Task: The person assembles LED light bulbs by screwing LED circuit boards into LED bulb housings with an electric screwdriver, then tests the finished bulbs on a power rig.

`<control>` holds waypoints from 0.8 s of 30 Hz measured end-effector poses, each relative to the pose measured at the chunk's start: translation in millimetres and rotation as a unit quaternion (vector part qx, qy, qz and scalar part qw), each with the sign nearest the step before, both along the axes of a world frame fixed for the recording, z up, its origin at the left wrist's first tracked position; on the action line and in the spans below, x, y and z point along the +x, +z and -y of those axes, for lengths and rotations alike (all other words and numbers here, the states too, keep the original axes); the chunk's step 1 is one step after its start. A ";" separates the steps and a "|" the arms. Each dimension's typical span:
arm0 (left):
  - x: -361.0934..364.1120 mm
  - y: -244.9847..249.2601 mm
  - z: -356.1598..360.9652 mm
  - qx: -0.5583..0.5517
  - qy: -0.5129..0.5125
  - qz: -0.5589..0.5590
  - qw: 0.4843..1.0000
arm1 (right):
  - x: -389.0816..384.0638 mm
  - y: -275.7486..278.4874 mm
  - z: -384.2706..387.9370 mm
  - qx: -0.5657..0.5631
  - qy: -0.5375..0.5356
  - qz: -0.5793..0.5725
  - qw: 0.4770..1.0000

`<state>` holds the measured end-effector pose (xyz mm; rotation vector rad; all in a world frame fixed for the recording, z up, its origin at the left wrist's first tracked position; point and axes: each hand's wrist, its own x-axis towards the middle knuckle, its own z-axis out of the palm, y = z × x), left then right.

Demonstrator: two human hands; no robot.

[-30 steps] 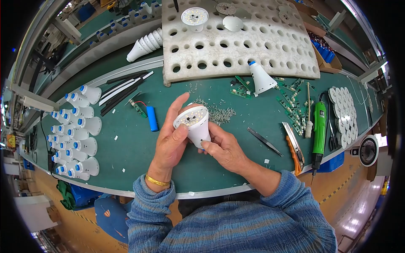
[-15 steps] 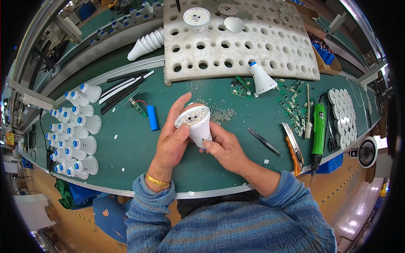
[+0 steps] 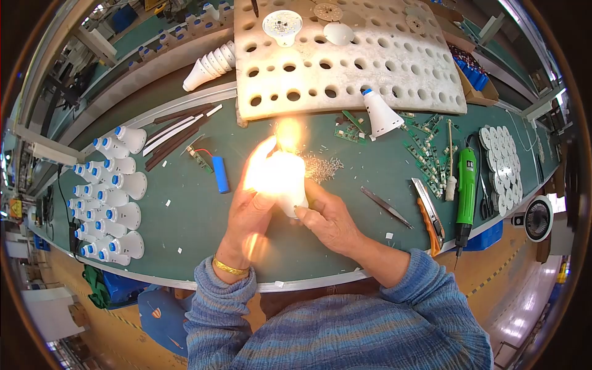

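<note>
A white LED bulb [image 3: 288, 196] is held between both hands above the green table, its round face glowing so brightly that the chips and nearby fingertips wash out. My left hand [image 3: 251, 206] wraps the bulb's upper side, partly lost in the glare. My right hand [image 3: 327, 216] grips the narrow lower end with thumb and fingers. Small loose pins [image 3: 325, 168] lie in a heap just behind the bulb. To the left is a blue battery cell [image 3: 221, 174] wired to a small circuit board [image 3: 199, 159]. Tweezers [image 3: 386, 208] rest right of my right hand.
Rows of white bulb housings [image 3: 126, 213] stand at left. A holed foam board [image 3: 345, 74] spans the back, beside stacked cones [image 3: 211, 65]. Right: a housing [image 3: 382, 115], circuit boards [image 3: 425, 154], a utility knife [image 3: 428, 216], a green electric screwdriver [image 3: 466, 191] and round LED plates [image 3: 501, 169].
The bulb in my hands has lit up, throwing a warm glare over the fingers and table. Both hands hold nearly the same position.
</note>
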<state>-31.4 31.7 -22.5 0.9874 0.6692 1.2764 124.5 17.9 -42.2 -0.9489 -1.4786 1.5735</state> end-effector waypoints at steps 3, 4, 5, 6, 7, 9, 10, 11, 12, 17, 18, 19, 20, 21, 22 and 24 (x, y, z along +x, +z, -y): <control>-1.5 1.6 -0.2 0.005 -0.013 0.016 1.000 | 1.9 11.3 -1.4 -0.029 0.024 0.019 0.999; -2.4 1.3 -0.6 0.009 -0.017 0.018 1.000 | 1.8 13.8 -1.5 -0.037 0.027 0.027 0.999; -2.5 1.5 -0.5 0.007 -0.018 0.017 1.000 | 1.8 12.7 -1.4 -0.031 0.028 0.010 0.999; -2.6 1.9 -0.3 0.005 -0.018 0.017 1.000 | 1.9 10.5 -1.3 -0.024 0.029 -0.006 0.999; -2.7 2.2 -0.2 0.004 -0.019 0.016 1.000 | 1.9 9.0 -1.3 -0.017 0.031 -0.023 0.999; -2.7 2.5 0.2 -0.003 -0.020 0.035 0.999 | 1.7 8.5 -1.7 -0.005 0.030 -0.011 0.999; -2.6 2.6 0.3 -0.007 -0.020 0.044 0.999 | 1.8 8.5 -1.9 0.001 0.029 -0.006 1.000; -3.1 2.7 0.2 -0.005 -0.018 0.039 0.999 | 1.8 9.5 -2.4 -0.007 0.035 0.001 0.999; -4.0 2.7 0.2 -0.004 -0.016 0.034 0.999 | 1.7 11.1 -2.9 -0.014 0.040 0.007 0.999; -3.3 9.8 1.1 0.011 -0.004 0.006 1.000 | 4.0 9.6 -6.2 0.024 0.067 0.001 0.997; -3.0 10.1 1.6 0.007 -0.006 0.010 1.000 | 4.6 8.8 -6.4 0.034 0.071 0.000 0.997; -2.8 10.6 1.8 0.003 -0.009 0.013 1.000 | 4.3 8.8 -5.9 0.033 0.070 -0.007 0.997; -2.7 12.2 2.0 -0.003 -0.016 0.016 1.000 | 3.9 8.8 -5.5 0.031 0.070 -0.014 0.997; -2.4 14.4 2.3 -0.011 -0.023 0.019 1.000 | 3.0 9.2 -4.4 0.017 0.065 -0.027 0.997; -2.0 15.8 2.7 -0.018 -0.030 0.021 0.999 | 2.7 9.4 -3.5 0.002 0.060 -0.040 0.997; -1.5 16.1 3.6 -0.027 -0.037 0.025 0.999 | 3.7 6.4 -3.3 0.000 0.059 -0.033 0.998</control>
